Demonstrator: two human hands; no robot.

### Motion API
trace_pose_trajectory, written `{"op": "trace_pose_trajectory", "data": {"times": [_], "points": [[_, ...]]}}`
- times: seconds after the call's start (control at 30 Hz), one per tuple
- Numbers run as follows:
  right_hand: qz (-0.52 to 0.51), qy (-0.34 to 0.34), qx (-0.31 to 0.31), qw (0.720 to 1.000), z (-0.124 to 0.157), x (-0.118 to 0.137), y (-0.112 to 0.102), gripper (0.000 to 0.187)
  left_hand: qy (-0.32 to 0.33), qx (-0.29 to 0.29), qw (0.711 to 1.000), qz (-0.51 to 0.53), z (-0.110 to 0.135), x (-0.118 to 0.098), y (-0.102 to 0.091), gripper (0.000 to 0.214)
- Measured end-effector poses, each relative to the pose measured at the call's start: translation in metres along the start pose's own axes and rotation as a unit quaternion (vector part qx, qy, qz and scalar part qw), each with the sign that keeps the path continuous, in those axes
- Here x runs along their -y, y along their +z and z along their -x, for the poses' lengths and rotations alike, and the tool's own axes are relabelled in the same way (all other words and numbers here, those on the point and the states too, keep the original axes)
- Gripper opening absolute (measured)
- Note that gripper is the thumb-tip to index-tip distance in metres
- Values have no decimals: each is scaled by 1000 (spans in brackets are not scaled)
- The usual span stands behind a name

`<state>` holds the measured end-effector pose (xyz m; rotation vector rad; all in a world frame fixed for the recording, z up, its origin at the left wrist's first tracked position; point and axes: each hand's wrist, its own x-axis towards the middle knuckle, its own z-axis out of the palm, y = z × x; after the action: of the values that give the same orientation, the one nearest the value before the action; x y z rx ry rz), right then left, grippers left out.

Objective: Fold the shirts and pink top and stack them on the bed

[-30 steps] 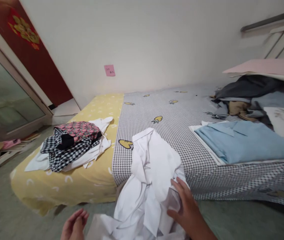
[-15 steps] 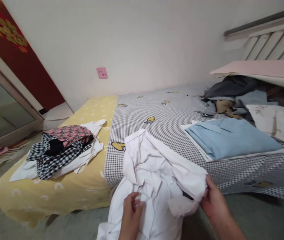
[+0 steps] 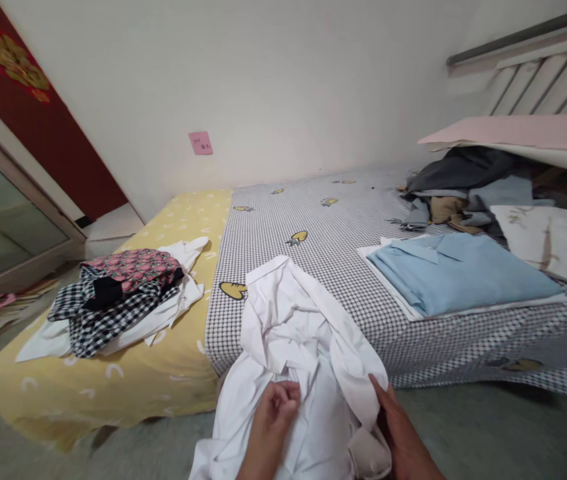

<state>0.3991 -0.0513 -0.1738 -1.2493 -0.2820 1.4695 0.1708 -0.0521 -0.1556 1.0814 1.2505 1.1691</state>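
White cotton shirt (image 3: 303,333), 1, crumpled, held low in front of the bed, collar overlapping the edge of the checked sheet, lower part hanging toward the grey floor (image 3: 488,427). Left hand (image 3: 270,427): fingers curled in a narrow pinch on a fold at the shirt's front. Right hand (image 3: 400,433): narrow hold on the shirt's lower right edge, fingers laid along the cloth.

Grey-and-white checked sheet (image 3: 328,233) with yellow carrot prints, just behind the shirt. Yellow mattress cover (image 3: 113,400) alongside, bearing 1 heap: pink floral garment (image 3: 130,263), black-and-white gingham garment (image 3: 113,320), white garment (image 3: 50,347). On the checked sheet, 1 folded light-blue shirt (image 3: 458,273) on white backing (image 3: 388,263). Farther right, heap of dark and tan clothes (image 3: 456,173), off-white cloth (image 3: 548,243), pink board (image 3: 513,130) above them. On the wall, 1 pink sticky note (image 3: 200,143). Left of the bed, 1 glass door (image 3: 8,220).
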Motion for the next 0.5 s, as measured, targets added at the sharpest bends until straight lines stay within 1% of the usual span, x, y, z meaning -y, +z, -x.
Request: {"op": "trace_pose_trajectory", "data": {"times": [0.03, 0.1, 0.17, 0.2, 0.23, 0.27, 0.33, 0.37, 0.4, 0.43, 0.5], "points": [[-11, 14, -8, 1000, 0, -2, 1, 91, -28, -21, 995, 95, 3, -9, -8, 40], [-6, 32, -12, 999, 0, -4, 1, 99, -61, -90, 967, 229, 9, -30, -28, 43], [17, 34, -6, 999, -1, -4, 3, 98, -54, -169, 941, 290, 14, -49, -46, 47], [24, 31, -3, 999, 0, -4, 4, 96, -53, -193, 936, 291, 14, -55, -52, 48], [29, 29, 0, 999, 0, -4, 6, 95, -57, -207, 939, 270, 13, -58, -55, 48], [34, 30, 5, 999, 0, -4, 7, 95, -69, -206, 949, 228, 11, -58, -55, 47], [46, 31, 9, 998, -2, -5, 9, 95, -108, -162, 976, 100, 2, -47, -47, 45], [55, 28, 9, 998, -3, -7, 10, 95, -117, -137, 983, 32, -3, -38, -40, 44], [68, 20, 7, 997, -6, -10, 10, 95, -112, -115, 987, -27, -9, -28, -31, 43], [85, 7, 2, 996, -9, -13, 10, 95, -94, -98, 988, -77, -14, -17, -20, 42], [112, -25, -7, 993, -16, -20, 7, 94, -34, -73, 983, -166, -22, 3, 2, 41]]}}
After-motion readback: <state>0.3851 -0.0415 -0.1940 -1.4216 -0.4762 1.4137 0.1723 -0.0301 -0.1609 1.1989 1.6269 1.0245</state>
